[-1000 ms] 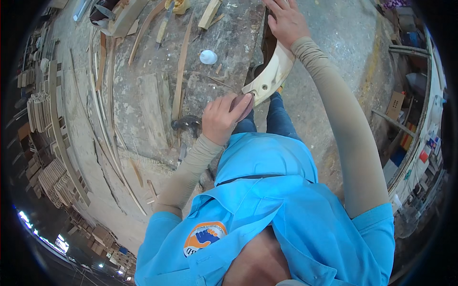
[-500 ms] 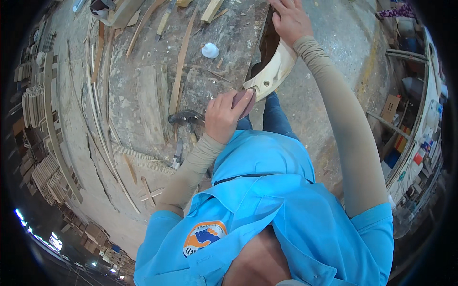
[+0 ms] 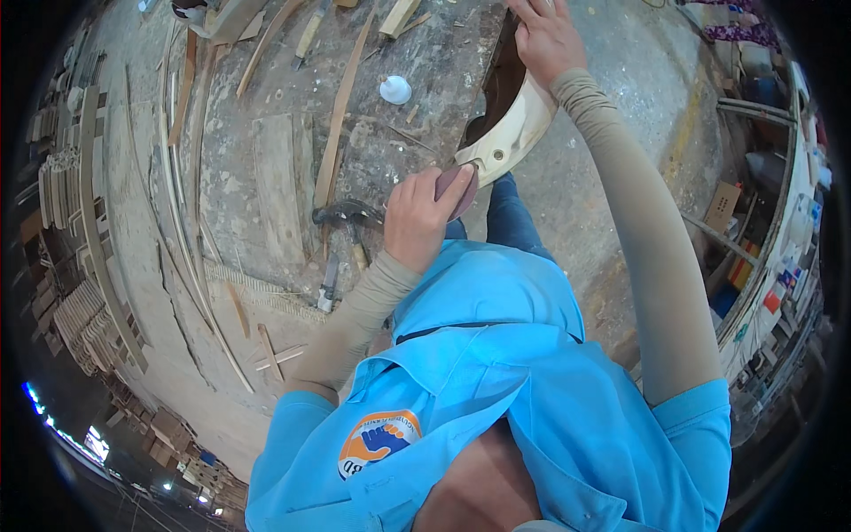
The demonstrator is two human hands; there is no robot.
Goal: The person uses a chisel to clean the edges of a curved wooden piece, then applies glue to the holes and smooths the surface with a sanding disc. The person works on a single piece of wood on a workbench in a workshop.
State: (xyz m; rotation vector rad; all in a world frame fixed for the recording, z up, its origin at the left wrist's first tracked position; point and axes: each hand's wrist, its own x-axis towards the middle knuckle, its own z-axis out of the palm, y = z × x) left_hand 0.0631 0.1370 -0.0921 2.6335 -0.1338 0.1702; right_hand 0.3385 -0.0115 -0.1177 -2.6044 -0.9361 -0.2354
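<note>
A pale curved wooden piece [image 3: 529,122] with a round hole near its near end lies along the right edge of the workbench. My left hand [image 3: 415,211] is closed on reddish-brown sandpaper [image 3: 463,188], its thumb laid over it against the near end of the wood. Farther up, my right hand [image 3: 547,43] grips the wood's far part, with some fingers cut off by the top of the picture. Left of my left hand, a claw hammer [image 3: 347,211] rests on the bench.
On the worn bench [image 3: 239,168] lie wood strips [image 3: 344,111], a white plastic bottle [image 3: 395,89] and a chisel-like tool [image 3: 329,282]. Stacked wood pieces [image 3: 60,199] stand far left. A cluttered shelf [image 3: 753,111] runs along the right, beyond the concrete floor [image 3: 634,115].
The view has shifted slightly. Both hands keep their grips, and the sandpaper stays at the near end of the curved wood.
</note>
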